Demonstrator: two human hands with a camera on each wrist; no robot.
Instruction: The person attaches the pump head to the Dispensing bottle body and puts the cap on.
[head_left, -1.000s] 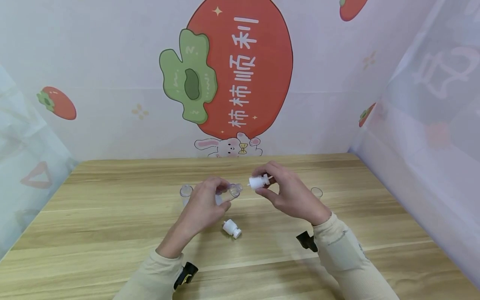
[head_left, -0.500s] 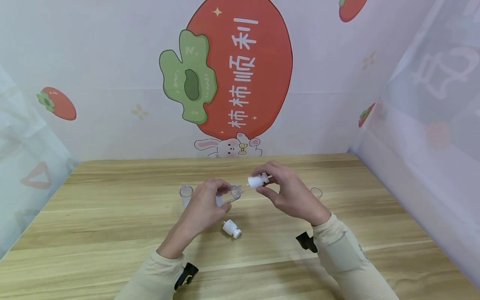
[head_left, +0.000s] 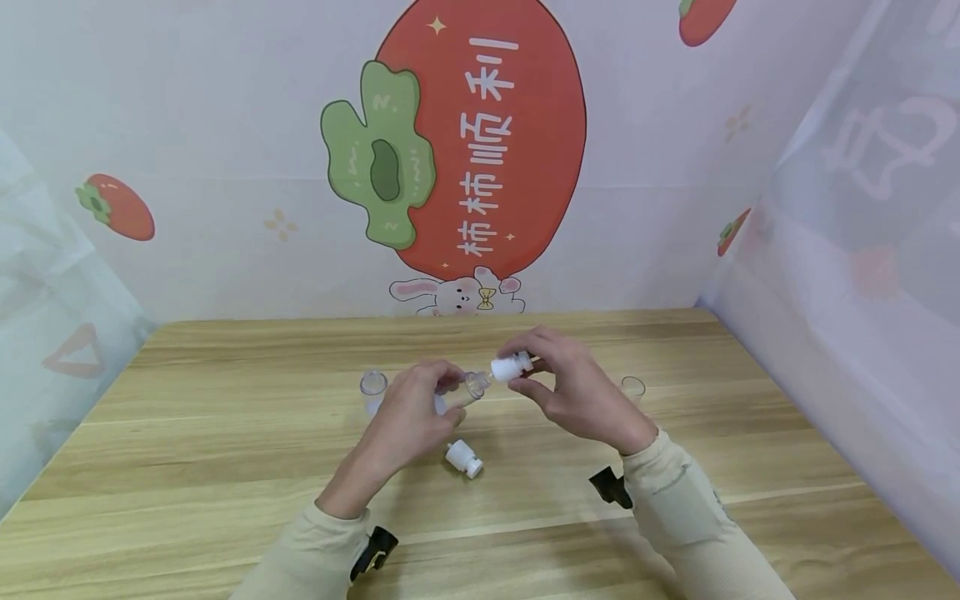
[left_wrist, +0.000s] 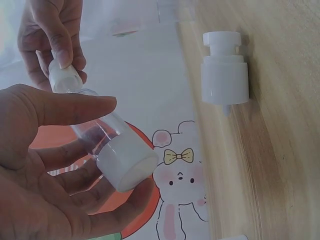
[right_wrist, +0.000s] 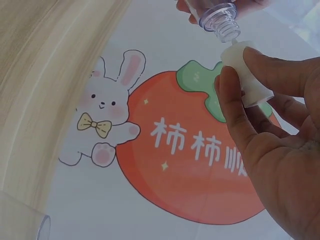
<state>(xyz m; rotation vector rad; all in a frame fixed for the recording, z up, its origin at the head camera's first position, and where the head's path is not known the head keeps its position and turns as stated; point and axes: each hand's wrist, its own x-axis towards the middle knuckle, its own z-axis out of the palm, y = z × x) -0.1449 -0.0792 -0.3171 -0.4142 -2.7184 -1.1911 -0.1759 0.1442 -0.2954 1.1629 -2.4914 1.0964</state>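
Note:
My left hand [head_left: 412,410] holds a clear bottle [left_wrist: 112,142] with a white base, tilted so that its threaded neck [right_wrist: 226,29] points to the right. Between thumb and fingers of my right hand [head_left: 581,390] is a white pump head [right_wrist: 245,75], lying nearly sideways. Its thin tip meets the bottle's mouth; how far in it reaches is unclear. The threads still show in the right wrist view. A second white pump head [head_left: 464,458] lies on the table below the hands, large in the left wrist view.
Left of my left hand stands another clear bottle [head_left: 372,383], partly hidden. A clear cup-like cover [head_left: 633,387] is on the wooden table [head_left: 225,483] behind my right wrist. A printed cloth [head_left: 247,125] closes off the back and both sides.
The right hand has brought its pump head slightly left, closing the gap to the bottle's mouth. The left hand and bottle have shifted very slightly right. The pump head on the table stays put.

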